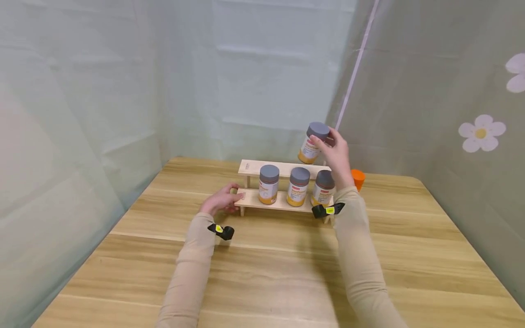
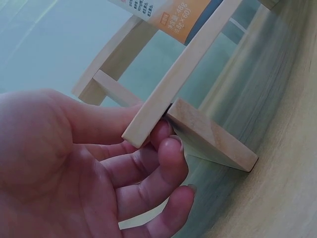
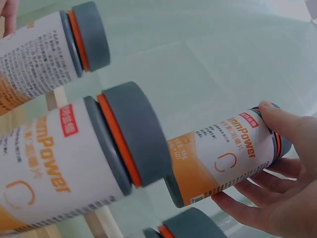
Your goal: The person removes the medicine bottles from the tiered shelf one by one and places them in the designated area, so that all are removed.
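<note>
My right hand point(image 1: 339, 155) grips a supplement bottle point(image 1: 308, 149) near its grey lid, holding it tilted above the upper shelf of a two-tier wooden rack point(image 1: 256, 167). In the right wrist view the thumb lies near the lid of this held bottle point(image 3: 223, 153) and the fingers wrap its far side. Three like bottles stand in a row on the lower shelf: a left one point(image 1: 268, 187), a middle one point(image 1: 297, 187) and a right one point(image 1: 321, 189). My left hand point(image 1: 223, 199) pinches the left end of the lower shelf point(image 2: 163, 94), thumb above and curled fingers below.
An orange-topped object point(image 1: 358, 178) stands behind my right forearm, partly hidden. The wooden table point(image 1: 262, 273) runs back to pale curtains point(image 1: 283, 68), with a flower-patterned grey one point(image 1: 430, 91) at the right.
</note>
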The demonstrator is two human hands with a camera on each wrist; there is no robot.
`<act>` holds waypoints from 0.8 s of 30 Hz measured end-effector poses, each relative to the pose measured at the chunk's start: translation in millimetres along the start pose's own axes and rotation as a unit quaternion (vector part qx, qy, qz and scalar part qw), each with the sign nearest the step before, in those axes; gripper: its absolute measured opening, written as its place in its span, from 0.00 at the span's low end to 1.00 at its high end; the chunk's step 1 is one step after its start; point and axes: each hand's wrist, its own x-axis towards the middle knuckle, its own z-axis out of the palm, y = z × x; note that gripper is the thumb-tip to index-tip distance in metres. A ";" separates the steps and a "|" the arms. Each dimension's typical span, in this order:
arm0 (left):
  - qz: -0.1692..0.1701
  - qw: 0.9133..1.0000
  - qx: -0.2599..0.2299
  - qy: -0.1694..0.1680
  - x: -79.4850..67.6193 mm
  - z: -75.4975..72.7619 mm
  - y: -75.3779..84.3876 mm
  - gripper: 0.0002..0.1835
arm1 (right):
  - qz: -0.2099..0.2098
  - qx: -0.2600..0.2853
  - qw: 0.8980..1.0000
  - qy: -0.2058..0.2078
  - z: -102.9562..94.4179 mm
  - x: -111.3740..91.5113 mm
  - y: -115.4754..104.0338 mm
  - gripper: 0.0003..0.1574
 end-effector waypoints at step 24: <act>0.007 1.000 0.017 -0.001 -5.1 -1.8 4.7 0.29 | -0.040 0.062 0.988 0.134 -30.9 -0.6 -5.9 0.34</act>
